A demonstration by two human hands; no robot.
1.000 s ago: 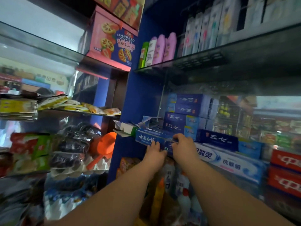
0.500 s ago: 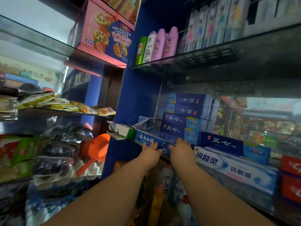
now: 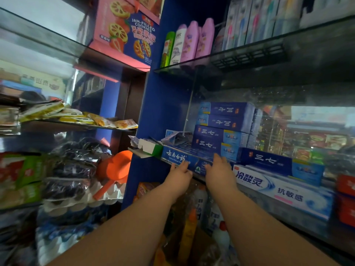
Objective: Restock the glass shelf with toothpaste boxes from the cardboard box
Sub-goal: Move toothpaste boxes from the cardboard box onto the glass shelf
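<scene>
Two bare forearms reach up to the front edge of the glass shelf (image 3: 198, 176), near its left end, where a long blue toothpaste box (image 3: 178, 159) lies lengthwise along that edge. The left hand (image 3: 179, 177) sets straight, slightly spread fingertips against the box's front face, and the right hand (image 3: 219, 169) lays straight fingers over its front and top edge. Neither hand curls round it, so they seem to be pushing it back square. Behind it, stacked blue boxes (image 3: 209, 144) fill the shelf's back.
</scene>
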